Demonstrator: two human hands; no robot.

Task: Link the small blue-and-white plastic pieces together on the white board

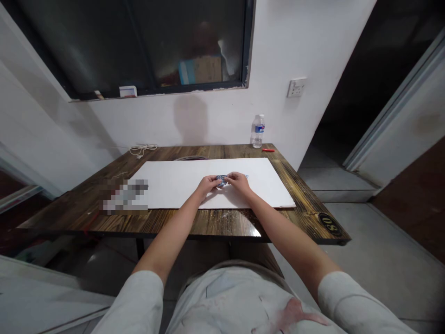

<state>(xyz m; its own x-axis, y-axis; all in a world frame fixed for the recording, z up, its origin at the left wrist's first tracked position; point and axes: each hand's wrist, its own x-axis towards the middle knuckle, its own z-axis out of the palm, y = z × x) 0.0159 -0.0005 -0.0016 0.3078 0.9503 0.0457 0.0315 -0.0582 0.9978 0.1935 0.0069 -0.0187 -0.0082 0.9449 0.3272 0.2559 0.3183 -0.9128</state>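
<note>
Between my two hands, above a white sheet (174, 181), is a small blue-patterned thing (221, 180) that looks like a card or a small stack of cards. My left hand (207, 184) pinches its left side, thumb on the near face. At its right side my right hand (239, 182) grips it with bent fingers. Part of it lies hidden behind the fingers. Just beyond my right hand, a blue-and-white patterned corner (246, 176) shows; I cannot tell whether it belongs to a separate piece.
The white sheet covers much of a dark wooden table (205, 227). At the back right stand a water bottle (258, 132) and a red pen-like stick (268, 150). A white cable (142, 149) lies back left. A blurred-out patch (127, 197) covers the sheet's left end.
</note>
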